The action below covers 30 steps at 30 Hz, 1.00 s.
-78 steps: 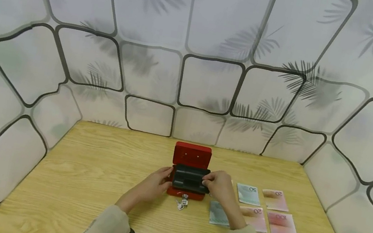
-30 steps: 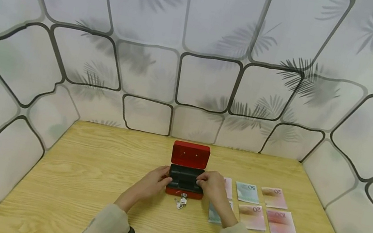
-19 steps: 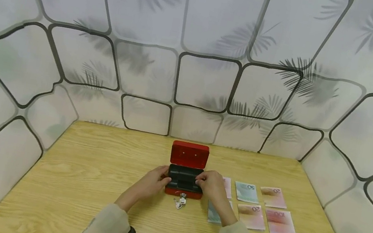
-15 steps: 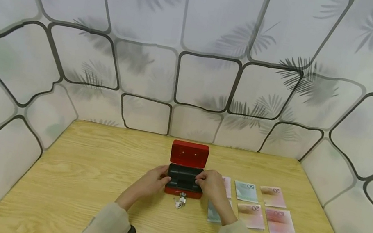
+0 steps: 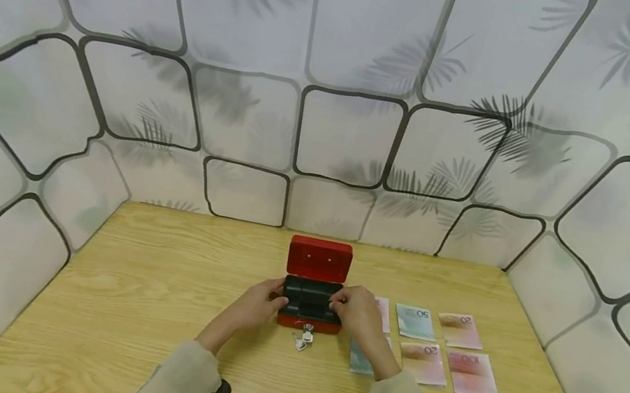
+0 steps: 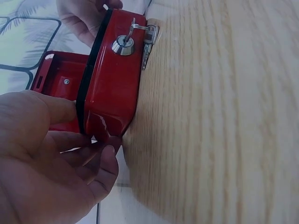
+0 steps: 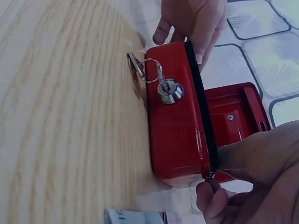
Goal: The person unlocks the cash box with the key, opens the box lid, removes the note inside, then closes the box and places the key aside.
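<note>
A red cash box (image 5: 290, 322) stands on the table with its lid (image 5: 318, 264) raised at the back. A black coin tray (image 5: 311, 292) sits in its top, the rim level along the box's upper edge. My left hand (image 5: 254, 305) is at the left end, its thumb on the tray's rim and its fingers curled at the box's side. At the right end, my right hand (image 5: 360, 315) pinches the tray's edge between thumb and finger. A key sits in the front lock (image 6: 123, 45), with a second key (image 6: 148, 51) hanging from its ring.
To the right of the box lie several banknotes in two rows, among them a green 50 (image 5: 415, 323), a pink 100 (image 5: 474, 376) and a 20 (image 5: 423, 364). My right forearm covers part of another green note (image 5: 360, 359). A patterned wall (image 5: 246, 191) stands behind the table.
The coin tray, earlier tilted over the box and overhanging its right side, has come down into it. Both hands stayed at its ends, the right one shifting left. Lately almost nothing moves.
</note>
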Each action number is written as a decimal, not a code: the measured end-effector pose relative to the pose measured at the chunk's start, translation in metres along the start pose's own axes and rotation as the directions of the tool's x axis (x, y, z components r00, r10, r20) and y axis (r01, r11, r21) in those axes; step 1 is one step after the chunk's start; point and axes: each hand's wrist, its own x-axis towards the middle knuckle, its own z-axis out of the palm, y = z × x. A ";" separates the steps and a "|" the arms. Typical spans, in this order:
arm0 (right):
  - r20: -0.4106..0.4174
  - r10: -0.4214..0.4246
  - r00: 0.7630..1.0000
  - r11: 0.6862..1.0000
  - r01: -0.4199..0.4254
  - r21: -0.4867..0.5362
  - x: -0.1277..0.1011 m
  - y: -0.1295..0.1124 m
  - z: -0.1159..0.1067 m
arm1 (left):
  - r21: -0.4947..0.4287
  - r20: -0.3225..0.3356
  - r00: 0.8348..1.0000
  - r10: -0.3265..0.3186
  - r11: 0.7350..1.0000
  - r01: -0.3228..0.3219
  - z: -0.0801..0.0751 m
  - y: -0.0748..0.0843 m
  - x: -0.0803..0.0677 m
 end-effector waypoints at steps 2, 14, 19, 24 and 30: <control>0.012 0.003 1.000 1.000 -0.003 0.024 0.000 0.000 -0.002 | 0.006 0.000 1.000 -0.002 1.000 0.002 0.000 0.000 0.001; -0.153 0.047 0.987 0.979 -0.015 0.203 0.010 0.006 -0.022 | -0.022 -0.071 0.997 -0.043 0.999 0.041 -0.012 0.006 0.009; -0.172 0.028 0.985 0.970 0.015 0.241 0.021 0.008 -0.030 | -0.022 -0.137 0.990 -0.020 1.000 0.018 -0.017 0.009 0.018; -0.135 0.049 0.990 0.939 0.000 0.344 0.027 0.004 -0.037 | -0.021 -0.181 0.984 0.008 1.000 -0.012 -0.024 0.016 0.028; -0.097 0.098 0.990 0.902 -0.047 0.430 0.036 0.003 -0.038 | 0.000 -0.222 0.973 0.065 0.998 -0.067 -0.029 0.023 0.039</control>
